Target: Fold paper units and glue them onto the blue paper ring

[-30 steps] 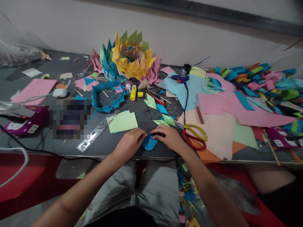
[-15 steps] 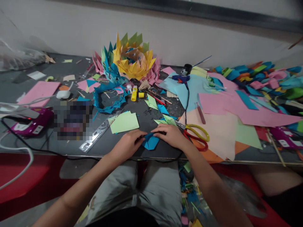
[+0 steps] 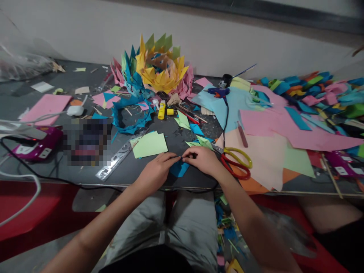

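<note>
Near the table's front edge, a small folded piece of blue paper (image 3: 179, 169) is pinched at its far edge by both hands. My left hand (image 3: 157, 168) grips it from the left, its fingertips meeting those of the other hand. On the right, my right hand (image 3: 203, 160) has thumb and fingers closed on the same edge; the fingers partly hide the paper. Just beyond the left hand lies a stack of light green paper (image 3: 150, 145). Folded green paper pieces (image 3: 203, 141) and scissors with yellow and red handles (image 3: 237, 161) are close to the right hand.
A clear ruler (image 3: 115, 161) lies to the left, near a blue folded-paper ring (image 3: 132, 129). Behind stand colourful paper rings (image 3: 162, 81), with a yellow glue stick (image 3: 161, 110) before them. A glue gun (image 3: 217, 92) rests on coloured sheets (image 3: 264, 121). Purple power strips (image 3: 40, 144) lie left and right.
My fingertips have drawn closer together along the blue paper's far edge, and the left fingers now reach further over it. The paper is still near the table edge.
</note>
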Tool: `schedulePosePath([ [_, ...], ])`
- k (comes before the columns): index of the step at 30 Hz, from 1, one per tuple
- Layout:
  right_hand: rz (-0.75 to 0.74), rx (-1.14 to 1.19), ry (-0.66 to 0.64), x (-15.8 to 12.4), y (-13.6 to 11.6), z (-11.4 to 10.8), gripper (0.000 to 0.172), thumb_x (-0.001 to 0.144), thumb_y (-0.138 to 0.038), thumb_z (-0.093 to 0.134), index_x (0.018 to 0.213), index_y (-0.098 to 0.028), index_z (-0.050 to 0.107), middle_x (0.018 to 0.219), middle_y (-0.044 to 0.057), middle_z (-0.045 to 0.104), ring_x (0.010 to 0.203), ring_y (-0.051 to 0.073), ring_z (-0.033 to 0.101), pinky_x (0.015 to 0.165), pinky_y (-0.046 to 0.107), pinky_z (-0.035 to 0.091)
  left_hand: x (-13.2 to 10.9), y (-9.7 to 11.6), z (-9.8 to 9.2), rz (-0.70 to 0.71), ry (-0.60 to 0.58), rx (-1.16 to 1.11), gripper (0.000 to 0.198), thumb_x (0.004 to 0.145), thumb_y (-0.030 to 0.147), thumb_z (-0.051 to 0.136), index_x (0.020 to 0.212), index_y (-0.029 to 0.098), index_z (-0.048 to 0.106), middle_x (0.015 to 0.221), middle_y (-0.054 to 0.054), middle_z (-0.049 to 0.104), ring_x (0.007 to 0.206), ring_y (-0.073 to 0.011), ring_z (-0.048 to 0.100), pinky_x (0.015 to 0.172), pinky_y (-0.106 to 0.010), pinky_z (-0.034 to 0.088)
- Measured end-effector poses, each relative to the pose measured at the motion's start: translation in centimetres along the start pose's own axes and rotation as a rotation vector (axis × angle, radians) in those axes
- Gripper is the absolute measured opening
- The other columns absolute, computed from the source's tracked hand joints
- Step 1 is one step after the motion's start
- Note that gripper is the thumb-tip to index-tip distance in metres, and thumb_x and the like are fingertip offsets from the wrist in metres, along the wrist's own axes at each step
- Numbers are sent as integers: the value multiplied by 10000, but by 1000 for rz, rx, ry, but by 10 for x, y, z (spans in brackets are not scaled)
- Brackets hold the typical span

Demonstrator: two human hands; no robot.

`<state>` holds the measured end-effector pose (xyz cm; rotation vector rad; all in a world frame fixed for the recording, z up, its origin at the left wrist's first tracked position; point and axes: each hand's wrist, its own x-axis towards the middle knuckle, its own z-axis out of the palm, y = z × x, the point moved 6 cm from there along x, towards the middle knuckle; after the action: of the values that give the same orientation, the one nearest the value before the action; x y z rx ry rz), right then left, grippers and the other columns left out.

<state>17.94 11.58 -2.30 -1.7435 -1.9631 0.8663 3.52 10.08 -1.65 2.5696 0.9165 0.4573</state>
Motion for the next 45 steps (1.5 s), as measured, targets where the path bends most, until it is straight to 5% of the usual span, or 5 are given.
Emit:
schedulePosePath([
  [18, -263, -184, 144, -16, -8, 3, 172, 824, -258, 525, 884, -236, 685, 806, 9, 637, 782, 137, 587, 633, 225, 399, 2, 6, 3, -68, -32, 366, 442, 815, 85, 389, 1233, 210, 465, 1257, -74, 474, 1076, -246, 449, 821, -381, 441],
  [27, -327, 89, -148, -15, -8, -5, 250, 850, -198, 454, 1001, -219, 652, 857, 20, 600, 792, 118, 557, 712, 228, 415, 2, -10, -5, -168, 129, 64, 226, 841, 148, 443, 1033, 131, 561, 1097, -75, 549, 1031, -196, 473, 933, -348, 403],
  [32, -267, 28, -5, -17, -2, 0, 131, 756, -281, 627, 868, -224, 663, 806, 5, 611, 758, 132, 549, 672, 239, 398, 1, -10, -9, -195, 156, 11, 126, 819, 126, 483, 912, 140, 567, 961, -55, 574, 935, -192, 498, 862, -346, 431],
  [39, -224, -2, 71, -18, -9, 3, 123, 807, -302, 571, 769, -226, 660, 781, -7, 624, 779, 131, 560, 689, 242, 385, 1, -12, -7, -233, 132, -49, 77, 820, 127, 490, 857, 163, 547, 852, -30, 586, 823, -179, 538, 762, -326, 446],
  [45, -149, -7, 105, -13, -4, 5, 200, 756, -301, 638, 953, -276, 656, 779, -16, 624, 761, 144, 571, 638, 240, 394, -1, -16, -7, -203, 144, -142, 107, 839, 120, 463, 867, 163, 557, 842, -29, 591, 808, -151, 555, 758, -290, 448],
])
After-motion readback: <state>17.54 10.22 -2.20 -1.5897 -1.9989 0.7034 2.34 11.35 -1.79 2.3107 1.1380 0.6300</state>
